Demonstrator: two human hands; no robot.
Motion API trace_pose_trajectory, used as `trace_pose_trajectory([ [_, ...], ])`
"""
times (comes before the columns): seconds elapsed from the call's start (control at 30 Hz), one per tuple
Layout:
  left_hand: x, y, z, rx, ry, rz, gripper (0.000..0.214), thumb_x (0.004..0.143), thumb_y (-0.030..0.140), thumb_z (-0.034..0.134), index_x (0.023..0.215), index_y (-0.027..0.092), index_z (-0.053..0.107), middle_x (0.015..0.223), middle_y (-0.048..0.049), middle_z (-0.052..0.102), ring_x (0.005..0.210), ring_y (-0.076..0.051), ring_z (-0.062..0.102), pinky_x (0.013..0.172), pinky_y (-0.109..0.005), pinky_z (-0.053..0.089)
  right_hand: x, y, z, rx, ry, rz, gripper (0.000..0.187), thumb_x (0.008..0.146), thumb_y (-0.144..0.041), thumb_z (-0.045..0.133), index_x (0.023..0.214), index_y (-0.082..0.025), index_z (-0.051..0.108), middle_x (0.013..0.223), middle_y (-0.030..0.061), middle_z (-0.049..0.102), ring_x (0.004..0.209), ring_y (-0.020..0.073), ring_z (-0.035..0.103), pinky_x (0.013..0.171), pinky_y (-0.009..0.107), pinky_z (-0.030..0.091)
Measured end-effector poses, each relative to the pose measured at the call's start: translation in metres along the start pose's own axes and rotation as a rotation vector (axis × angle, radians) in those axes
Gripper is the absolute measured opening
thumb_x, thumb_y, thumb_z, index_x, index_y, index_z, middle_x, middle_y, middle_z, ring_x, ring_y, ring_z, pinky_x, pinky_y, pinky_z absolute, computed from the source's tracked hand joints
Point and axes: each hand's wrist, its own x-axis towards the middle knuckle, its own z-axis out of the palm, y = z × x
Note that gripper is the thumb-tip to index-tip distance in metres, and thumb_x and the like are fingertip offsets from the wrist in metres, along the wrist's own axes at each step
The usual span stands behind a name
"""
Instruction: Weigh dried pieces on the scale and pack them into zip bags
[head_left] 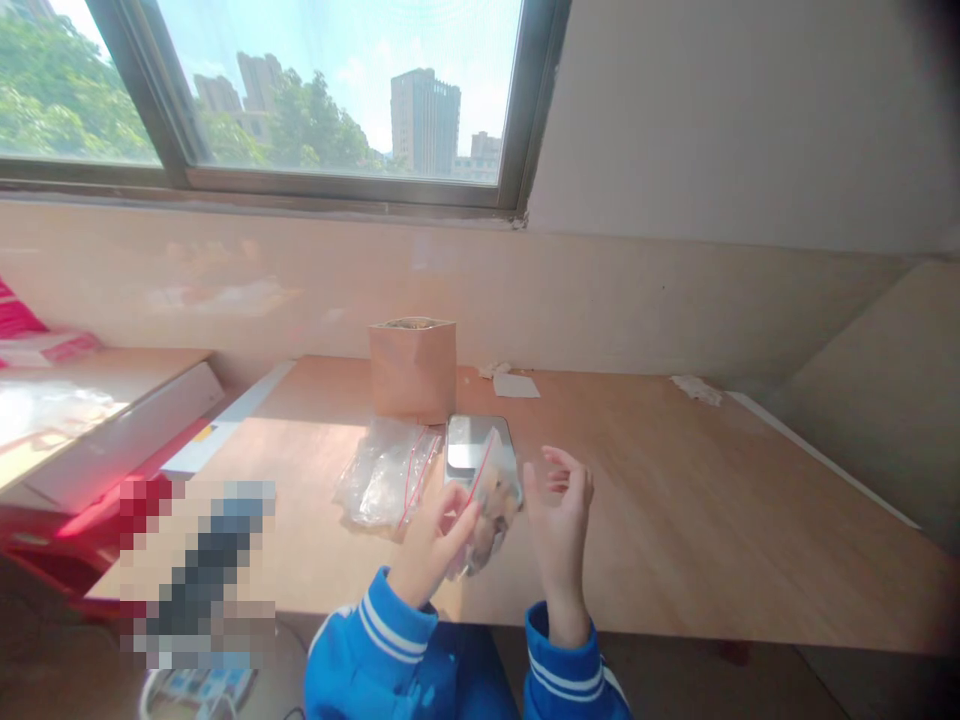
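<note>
My left hand (442, 540) pinches a clear zip bag (489, 510) by its edge with the red seal line. Brownish pieces lie inside the bag; their kind is not clear. To the right of the bag, my right hand (562, 510) is raised with its fingers loosely curled and apart, holding nothing. Just behind the bag sits a small flat device with a shiny metal top (469, 440), partly covered from view. Several flat clear zip bags (379, 475) with red lines lie on the table left of it. A brown paper bag (412, 370) stands upright and open at the top behind them.
The wooden table (712, 530) runs back to the wall under a window. White paper (516, 386) and a crumpled tissue (697, 390) lie along its far side. A blurred-out dark object (210, 560) is at the left edge; another table (150, 375) stands farther left.
</note>
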Motion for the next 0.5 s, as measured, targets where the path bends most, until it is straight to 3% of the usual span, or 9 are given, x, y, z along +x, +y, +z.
trace_pose_trajectory([
  [0.03, 0.001, 0.000, 0.001, -0.012, 0.055, 0.033, 0.035, 0.089, 0.053, 0.049, 0.081, 0.020, 0.051, 0.060, 0.0043, 0.051, 0.048, -0.009, 0.048, 0.047, -0.021, 0.037, -0.004, -0.004, 0.003, 0.017, -0.063, -0.003, 0.031, 0.084, -0.047, 0.061, 0.101, -0.021, 0.062, 0.100, 0.0099, 0.063, 0.083, 0.0216, 0.056, 0.080, 0.037, 0.049],
  [0.13, 0.003, 0.002, 0.001, 0.035, 0.164, 0.155, 0.029, 0.089, 0.047, 0.051, 0.084, 0.019, 0.052, 0.074, 0.0000, 0.056, 0.069, -0.013, 0.057, 0.065, -0.025, 0.048, -0.019, -0.021, 0.012, 0.207, -0.458, 0.093, 0.024, 0.090, -0.045, 0.054, 0.094, -0.023, 0.062, 0.089, 0.0047, 0.065, 0.077, 0.0185, 0.060, 0.072, 0.032, 0.051],
  [0.2, 0.003, 0.004, 0.000, 0.076, 0.173, 0.180, 0.026, 0.089, 0.045, 0.050, 0.086, 0.019, 0.052, 0.081, -0.0029, 0.058, 0.078, -0.016, 0.059, 0.074, -0.030, 0.050, -0.029, -0.031, 0.019, 0.297, -0.581, 0.146, 0.022, 0.089, -0.043, 0.055, 0.095, -0.023, 0.060, 0.089, 0.0036, 0.066, 0.077, 0.0176, 0.062, 0.069, 0.029, 0.053],
  [0.4, -0.002, 0.006, -0.006, 0.131, 0.066, 0.224, 0.027, 0.083, 0.038, 0.056, 0.102, 0.019, 0.057, 0.096, -0.0093, 0.064, 0.095, -0.023, 0.062, 0.088, -0.037, 0.052, -0.033, -0.036, 0.023, 0.264, -0.500, 0.153, 0.020, 0.087, -0.042, 0.059, 0.089, -0.022, 0.062, 0.086, 0.0036, 0.068, 0.072, 0.0169, 0.062, 0.071, 0.030, 0.053],
  [0.5, -0.004, 0.005, -0.007, 0.127, 0.077, 0.197, 0.033, 0.084, 0.043, 0.055, 0.106, 0.019, 0.060, 0.099, -0.0098, 0.065, 0.099, -0.023, 0.062, 0.088, -0.037, 0.052, -0.028, -0.033, 0.018, 0.262, -0.511, 0.161, 0.023, 0.088, -0.044, 0.058, 0.087, -0.022, 0.065, 0.087, 0.0040, 0.070, 0.077, 0.0181, 0.065, 0.073, 0.030, 0.054],
])
